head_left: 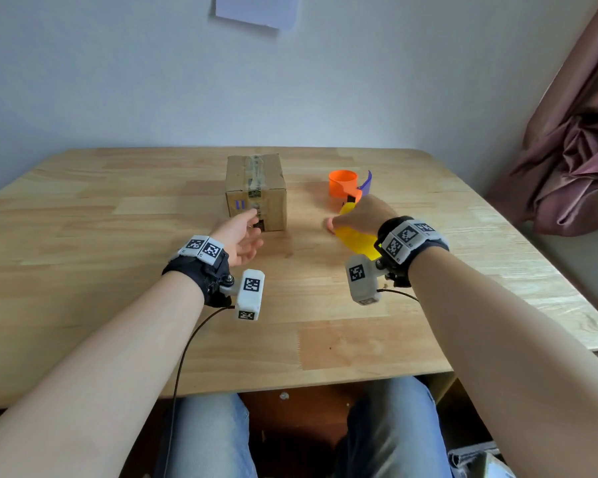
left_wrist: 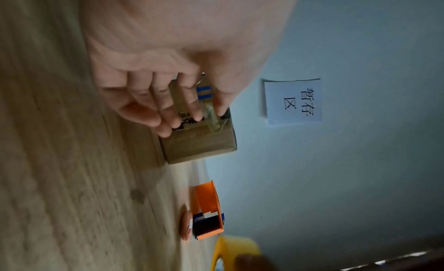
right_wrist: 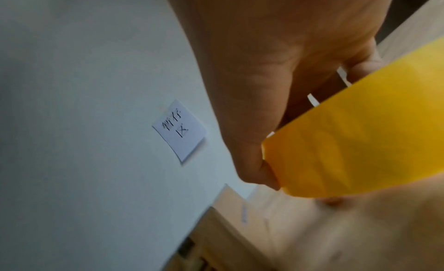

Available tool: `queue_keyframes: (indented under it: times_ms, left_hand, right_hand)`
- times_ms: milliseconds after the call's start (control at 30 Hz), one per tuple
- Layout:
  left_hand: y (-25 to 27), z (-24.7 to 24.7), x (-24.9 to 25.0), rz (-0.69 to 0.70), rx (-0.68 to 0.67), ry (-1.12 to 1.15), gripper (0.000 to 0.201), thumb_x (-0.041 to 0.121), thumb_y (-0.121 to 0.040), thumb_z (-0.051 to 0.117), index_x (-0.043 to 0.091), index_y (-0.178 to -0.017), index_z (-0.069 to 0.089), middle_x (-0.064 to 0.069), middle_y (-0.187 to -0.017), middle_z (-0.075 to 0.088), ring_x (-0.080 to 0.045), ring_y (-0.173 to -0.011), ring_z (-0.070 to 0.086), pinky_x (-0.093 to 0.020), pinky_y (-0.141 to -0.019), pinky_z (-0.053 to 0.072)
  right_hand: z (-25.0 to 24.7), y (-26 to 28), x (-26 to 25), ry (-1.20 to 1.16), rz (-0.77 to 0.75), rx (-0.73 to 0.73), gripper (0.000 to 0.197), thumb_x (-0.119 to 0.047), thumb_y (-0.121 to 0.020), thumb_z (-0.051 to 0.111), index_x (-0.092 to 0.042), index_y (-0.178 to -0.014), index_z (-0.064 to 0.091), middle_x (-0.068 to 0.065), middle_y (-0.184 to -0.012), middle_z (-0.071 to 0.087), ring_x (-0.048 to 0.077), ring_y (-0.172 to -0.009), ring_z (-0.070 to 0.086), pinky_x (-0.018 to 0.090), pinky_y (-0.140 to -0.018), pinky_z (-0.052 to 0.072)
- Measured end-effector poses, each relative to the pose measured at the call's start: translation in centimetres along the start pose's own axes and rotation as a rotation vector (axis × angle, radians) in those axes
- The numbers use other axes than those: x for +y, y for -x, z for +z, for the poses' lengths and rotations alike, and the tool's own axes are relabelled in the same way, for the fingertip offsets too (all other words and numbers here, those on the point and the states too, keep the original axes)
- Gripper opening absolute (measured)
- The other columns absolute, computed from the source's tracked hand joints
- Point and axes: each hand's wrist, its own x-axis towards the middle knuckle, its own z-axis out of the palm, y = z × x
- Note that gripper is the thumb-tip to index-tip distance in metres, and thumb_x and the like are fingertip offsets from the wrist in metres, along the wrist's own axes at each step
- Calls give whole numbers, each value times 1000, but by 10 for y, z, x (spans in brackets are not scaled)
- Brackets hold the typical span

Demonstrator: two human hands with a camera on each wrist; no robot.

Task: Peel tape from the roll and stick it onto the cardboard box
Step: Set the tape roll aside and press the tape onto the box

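Observation:
The cardboard box (head_left: 256, 191) stands in the middle of the wooden table, with clear tape down its top and front. My left hand (head_left: 251, 222) hovers at the box's front face with relaxed fingers and holds nothing. In the left wrist view its fingertips (left_wrist: 165, 130) lie in front of the box (left_wrist: 199, 146); whether they touch it I cannot tell. To the right of the box, my right hand (head_left: 346, 219) grips the yellow tape roll (head_left: 358, 241) just above the table. In the right wrist view my thumb (right_wrist: 254, 168) presses the roll (right_wrist: 360, 134).
An orange tape dispenser (head_left: 344, 184) with a blue blade guard stands behind my right hand, also seen as the dispenser (left_wrist: 207, 208). A paper note (left_wrist: 293, 102) hangs on the wall behind the table. A pink curtain (head_left: 573, 150) hangs at the right.

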Motion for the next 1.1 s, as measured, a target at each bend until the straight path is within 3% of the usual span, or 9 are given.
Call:
queue_keyframes:
  times_ms: [133, 333, 467, 567, 633, 733, 800, 933, 1100]
  left_hand:
    - [-4, 5, -3, -26, 27, 58, 22, 45, -93, 67, 23, -98, 67, 3, -101, 66, -16, -74, 62, -27, -58, 45]
    - [-9, 10, -3, -56, 43, 88, 20, 42, -93, 69, 23, -97, 66, 5, -95, 65, -15, -75, 60, -26, -61, 46]
    - [-14, 8, -4, -66, 40, 113, 23, 38, -90, 73, 21, -103, 67, 4, -98, 68, -16, -77, 63, -27, -59, 48]
    - [-18, 4, -6, -62, 34, 128, 29, 36, -89, 75, 18, -111, 68, 4, -97, 70, -16, -78, 65, -26, -59, 49]
    - [-21, 1, -8, -51, 24, 137, 27, 32, -88, 77, 15, -107, 68, 3, -90, 71, -16, -76, 65, -26, -59, 49]
    - [-23, -3, -11, -37, 1, 151, 25, 28, -87, 79, 12, -102, 68, 3, -85, 71, -15, -72, 63, -24, -62, 48]
    - [-25, -6, -13, -22, 0, 157, 29, 27, -84, 81, 11, -104, 69, 2, -90, 71, -14, -73, 62, -23, -63, 48]
    - [-31, -13, -19, -23, 9, 186, 36, 27, -81, 84, 9, -109, 70, -2, -97, 70, -15, -77, 62, -23, -57, 51]
    - [-32, -15, -26, -22, 17, 290, 31, 20, -78, 86, 6, -101, 70, -5, -93, 68, -14, -72, 62, -20, -54, 55]
  right_hand:
    - [11, 3, 13, 126, 40, -9, 53, -51, -78, 76, -10, -106, 57, 3, -84, 58, 24, -83, 60, 32, -64, 45]
    - [24, -8, 18, 162, 60, -61, 53, -48, -69, 87, -13, -88, 52, 3, -77, 59, 17, -64, 56, 29, -54, 43]
    - [22, -15, 10, 197, 30, 3, 49, -54, -77, 77, -12, -74, 54, 4, -69, 62, 21, -59, 59, 27, -55, 43]
    - [17, -19, -12, 152, -77, 183, 36, -46, -89, 62, -10, -84, 62, 5, -77, 63, 26, -71, 60, 28, -55, 36]
    - [15, -19, -37, 14, -269, 224, 28, -39, -96, 58, -16, -87, 69, -1, -82, 67, 22, -80, 62, 27, -61, 39]
    - [16, -20, -80, -65, -615, 142, 28, -32, -101, 56, -19, -117, 74, -3, -118, 72, 18, -109, 63, 28, -89, 46]
    - [21, -24, -104, -16, -741, 27, 33, -29, -103, 53, -20, -131, 68, 0, -142, 63, 18, -131, 56, 33, -108, 41]
    - [39, -41, -129, 137, -717, -143, 41, -35, -107, 47, -23, -145, 57, -5, -158, 45, 18, -141, 46, 33, -114, 33]
    - [53, -60, -124, 103, -670, -163, 42, -37, -108, 43, -25, -145, 56, -12, -158, 43, 18, -149, 36, 37, -120, 29]
